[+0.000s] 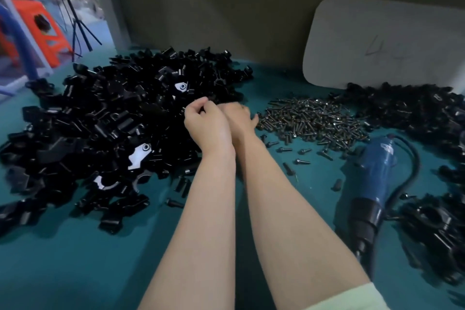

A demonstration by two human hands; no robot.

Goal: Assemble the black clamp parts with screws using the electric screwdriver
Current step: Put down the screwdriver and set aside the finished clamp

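Plainly, the left hand curls its fingers toward the thumb at the edge of the heap of black clamp parts, which spreads left of and beyond those fingertips; whether they pinch anything cannot be told. The right hand lies against it, blurred, so its fingers cannot be read, with the pile of screws just right of its thumb. The blue electric screwdriver lies on the green table, well right of both hands and nearer the person.

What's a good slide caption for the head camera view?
Left hand and right hand meet at the black clamp parts pile; screws and blue electric screwdriver lie to the right.
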